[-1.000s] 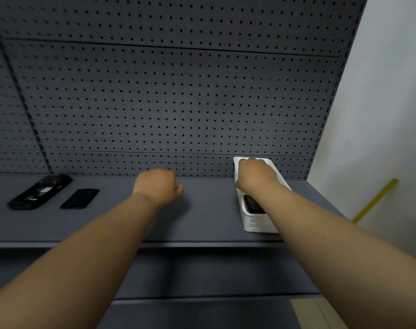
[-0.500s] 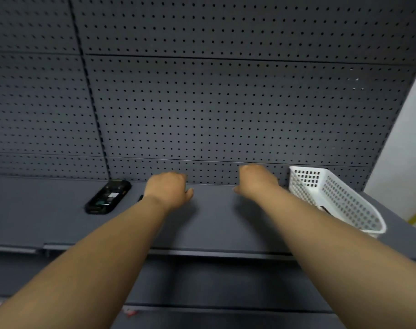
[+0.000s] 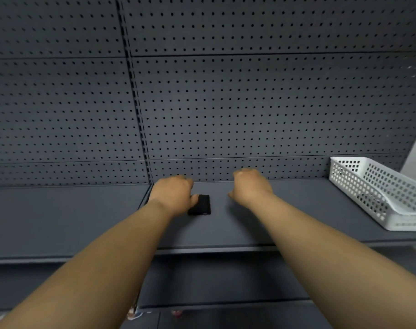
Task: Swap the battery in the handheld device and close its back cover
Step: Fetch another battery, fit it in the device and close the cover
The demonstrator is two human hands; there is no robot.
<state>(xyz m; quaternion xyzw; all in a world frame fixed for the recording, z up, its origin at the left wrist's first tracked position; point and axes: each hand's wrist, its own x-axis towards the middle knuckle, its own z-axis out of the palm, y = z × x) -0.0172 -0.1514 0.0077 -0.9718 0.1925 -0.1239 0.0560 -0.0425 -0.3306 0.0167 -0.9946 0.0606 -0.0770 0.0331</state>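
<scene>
A small flat black piece, a battery or a back cover, lies on the grey shelf. My left hand rests knuckles up just left of it, thumb touching its left edge. The curled fingers hide whatever is beneath them. The handheld device is not visible; my left hand and forearm cover the spot where it lay. My right hand hovers over the shelf to the right of the black piece, apart from it. Its fingers are curled under, so I cannot see whether it holds anything.
A white perforated plastic basket stands at the right end of the shelf, with something dark showing through its wall. A grey pegboard rises straight behind the shelf. A lower shelf sits below the front edge.
My right hand left the basket and moved left over the shelf. My view swung left. My left hand now covers where the device lay, and the black piece shows beside its thumb.
</scene>
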